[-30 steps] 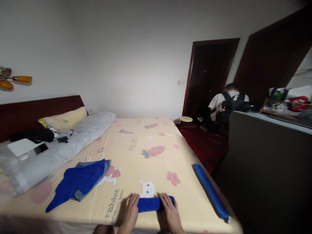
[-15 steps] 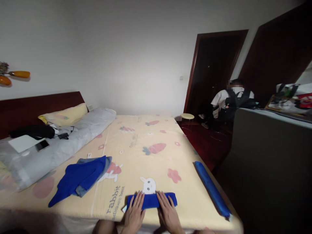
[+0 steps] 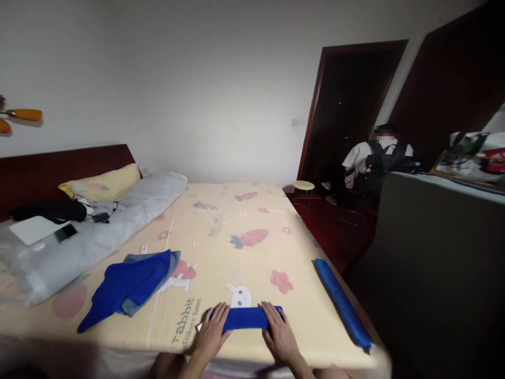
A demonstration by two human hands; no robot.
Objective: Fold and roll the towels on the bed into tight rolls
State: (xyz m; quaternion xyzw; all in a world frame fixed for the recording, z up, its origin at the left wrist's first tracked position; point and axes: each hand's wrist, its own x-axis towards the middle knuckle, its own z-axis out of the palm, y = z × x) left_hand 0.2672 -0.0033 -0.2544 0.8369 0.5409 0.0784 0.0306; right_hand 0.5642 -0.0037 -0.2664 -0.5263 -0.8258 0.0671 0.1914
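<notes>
A blue cloth (image 3: 246,318), folded into a narrow strip, lies at the near side of the bed, just below the printed rabbit face. My left hand (image 3: 212,330) is closed over its left end, fingers on top and thumb along the front edge. At the right end, my right hand (image 3: 281,335) grips it the same way. A small white tag (image 3: 199,327) pokes out beside the left hand. To the left, a crumpled blue cloth (image 3: 130,281) with a grey-blue underside is spread loosely. Along the right edge of the bed rests a long blue roll (image 3: 341,302) with a pale near end.
The bed (image 3: 221,231) has a cream printed sheet. At its left are a grey rolled quilt (image 3: 130,221), a yellow pillow (image 3: 104,181) and a phone (image 3: 66,233). A dark grey panel (image 3: 430,263) stands right; beyond it a person (image 3: 379,158) sits near a stool (image 3: 303,186).
My hands have moved apart toward the two ends of the folded cloth, from lying flat on it to gripping it. The strip looks slimmer. The view has shifted slightly.
</notes>
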